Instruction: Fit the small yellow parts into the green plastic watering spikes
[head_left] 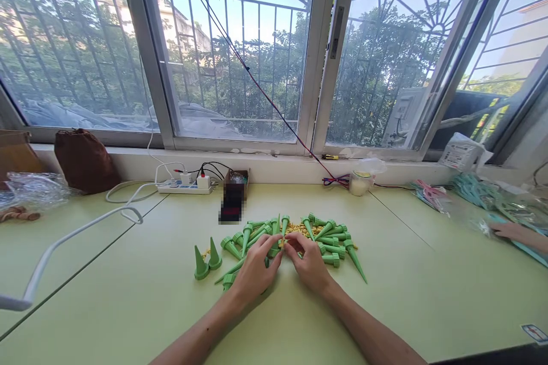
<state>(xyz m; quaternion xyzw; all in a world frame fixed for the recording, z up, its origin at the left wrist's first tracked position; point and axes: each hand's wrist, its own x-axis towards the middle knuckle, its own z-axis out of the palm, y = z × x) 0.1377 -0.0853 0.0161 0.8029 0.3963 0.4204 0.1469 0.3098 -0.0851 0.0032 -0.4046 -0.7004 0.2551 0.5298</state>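
A heap of green cone-shaped plastic spikes (329, 236) lies on the pale green table (128, 296), mixed with small yellow pieces (299, 229). Two green cones (208, 259) stand upright to the left of the heap. My left hand (256, 271) and my right hand (310, 265) meet at the heap's near edge, fingertips pinched together on a small yellowish piece (282, 242) next to a green spike. What the fingers grip is too small to name for sure.
A white power strip (184, 185) with cables, a small dark box (234, 191) and a brown bag (83, 159) line the window sill side. A white jar (359, 182) stands at the back. Another person's hand (514, 232) rests among plastic bags at right. A white cable (64, 239) crosses left.
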